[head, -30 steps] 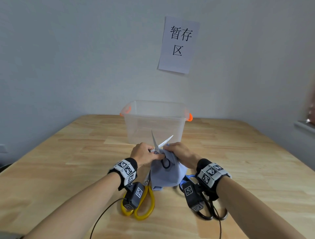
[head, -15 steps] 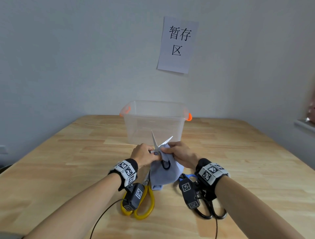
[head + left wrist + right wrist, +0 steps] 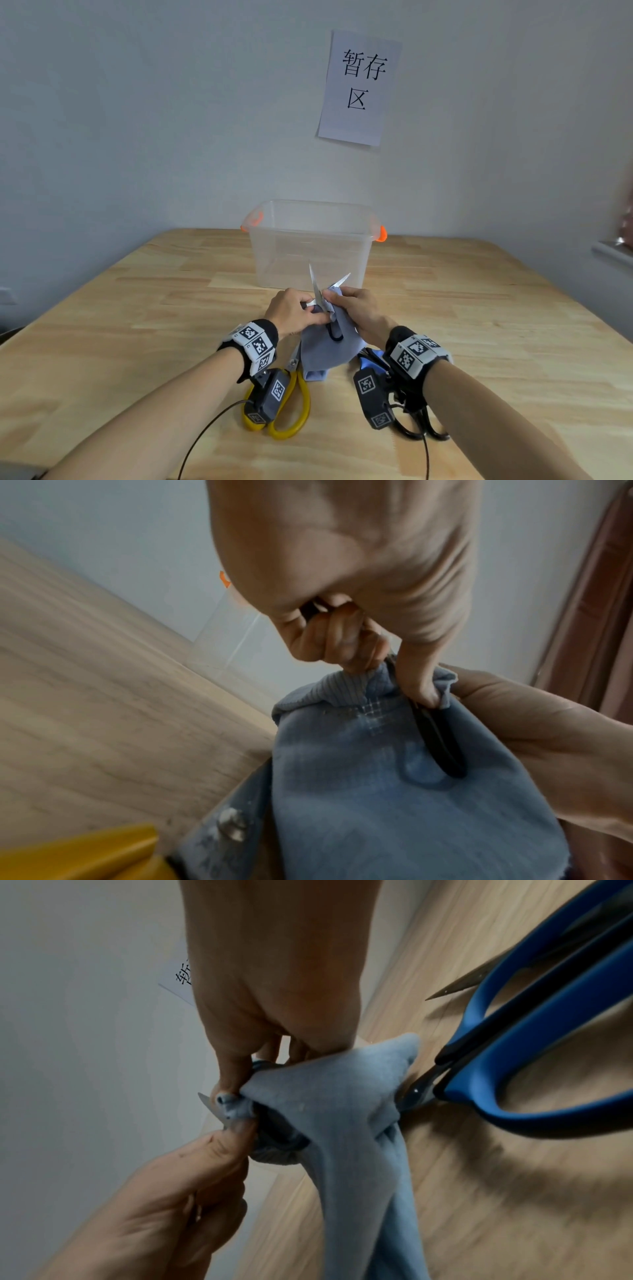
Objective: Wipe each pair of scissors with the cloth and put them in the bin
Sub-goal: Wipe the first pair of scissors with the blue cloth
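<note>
Wooden table sitting against a pale wall w/ a paper sign taped up, Chinese characters on it. Clear plastic bin w/ orange handles standing at the far-centre of the table, just beyond both hands.

Left hand is curling its fingers round the held scissors near the pivot, thumb pressing down beside the black handle loop, so it's clamped on the scissors. In the left wrist view the fingers are bunching tight, cloth edge tucked right under them. Blades are standing apart in a V, tips pointing up toward the bin, held above the table in front of it.

Right hand is pinching the blue-grey cloth against one blade; right wrist view is showing thumb + fingertip squeezing a fold of cloth onto the metal edge. Rest of the cloth is hanging down from the hands to the tabletop.

Lying on the table nearer the person: yellow-handled scissors under the left wrist, partly hidden by the wrist cam; blue-handled scissors beside the cloth under the right wrist; black-handled scissors lower right, mostly hidden by the arm. Both wrists are wearing marker-tagged bands. Can't tell if anything's in the bin.
</note>
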### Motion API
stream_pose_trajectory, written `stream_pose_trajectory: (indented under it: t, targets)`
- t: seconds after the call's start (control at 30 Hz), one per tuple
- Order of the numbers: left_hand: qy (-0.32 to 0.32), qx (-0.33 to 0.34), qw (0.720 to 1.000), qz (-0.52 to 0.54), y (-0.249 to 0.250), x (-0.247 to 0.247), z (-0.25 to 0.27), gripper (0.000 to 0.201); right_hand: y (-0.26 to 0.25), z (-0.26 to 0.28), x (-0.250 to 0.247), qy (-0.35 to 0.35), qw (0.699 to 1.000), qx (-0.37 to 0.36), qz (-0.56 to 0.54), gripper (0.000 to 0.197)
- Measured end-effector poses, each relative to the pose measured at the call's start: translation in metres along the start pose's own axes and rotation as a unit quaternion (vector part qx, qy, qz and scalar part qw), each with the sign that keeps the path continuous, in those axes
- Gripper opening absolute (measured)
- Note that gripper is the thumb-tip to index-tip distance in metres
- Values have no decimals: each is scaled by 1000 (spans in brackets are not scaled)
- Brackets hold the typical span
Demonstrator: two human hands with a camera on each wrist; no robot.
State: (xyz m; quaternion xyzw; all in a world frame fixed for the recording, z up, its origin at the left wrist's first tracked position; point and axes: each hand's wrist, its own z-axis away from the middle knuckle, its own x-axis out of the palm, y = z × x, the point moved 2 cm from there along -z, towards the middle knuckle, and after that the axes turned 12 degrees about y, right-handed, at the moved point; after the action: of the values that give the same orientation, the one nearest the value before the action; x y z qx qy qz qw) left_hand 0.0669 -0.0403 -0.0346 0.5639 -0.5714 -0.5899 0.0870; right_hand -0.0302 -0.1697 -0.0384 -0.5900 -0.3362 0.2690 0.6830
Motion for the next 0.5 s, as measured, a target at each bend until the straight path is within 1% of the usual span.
stream_pose_trajectory:
  t: [0.17,0.23,0.3,0.37,0.43,0.5]
  targets:
    - [-16,-6,1000,17,-1,0,-2,56,1,4,1,-23,999,-23,44,29]
    - [-19,-13,1000,21,-2,2,-3,54,1,5,3,-32,999,-8,21,27]
    - [-24,-23,999,28,-3,2,-3,52,1,4,4,-56,998,22,-20,27]
    - [-23,-35,999,32,-2,0,-4,55,-4,6,2,-83,994,55,-47,24]
    - [-25,-47,998,34,-2,-2,-5,58,-8,10,-1,-115,990,69,-47,20]
    - [-33,-52,997,36,-3,-4,-6,59,-10,10,-4,-134,988,65,-37,17]
